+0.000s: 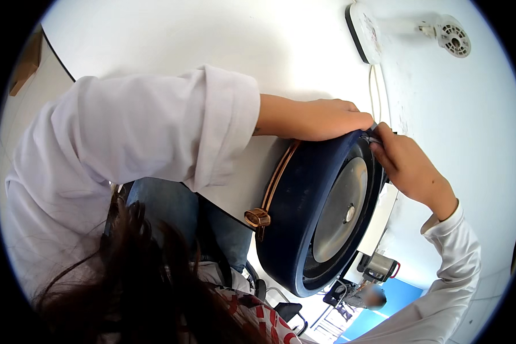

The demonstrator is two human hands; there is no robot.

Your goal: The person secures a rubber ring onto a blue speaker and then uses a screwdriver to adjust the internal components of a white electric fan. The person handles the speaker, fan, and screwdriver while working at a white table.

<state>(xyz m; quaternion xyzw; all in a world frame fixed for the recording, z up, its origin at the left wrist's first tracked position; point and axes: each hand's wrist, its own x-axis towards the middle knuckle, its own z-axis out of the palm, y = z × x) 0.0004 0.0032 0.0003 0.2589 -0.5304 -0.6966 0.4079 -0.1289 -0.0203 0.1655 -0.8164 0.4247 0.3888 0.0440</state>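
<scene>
A navy round appliance (284,229) with copper trim, a copper latch (257,218) and a silver inner disc (338,215) stands on its side by the edge of the white table (229,34). My left hand (332,120) is closed at its upper end, fingertips partly hidden. My right hand (401,166) grips the same end from the right, fingers bent at the rim. A small grey piece lies between both hands, too small to make out.
A white power strip (367,31) with cable and a white grilled fitting (453,37) are beyond. A cardboard box (26,66) is at far left. A silver appliance (379,266) and another person (361,298) appear lower right.
</scene>
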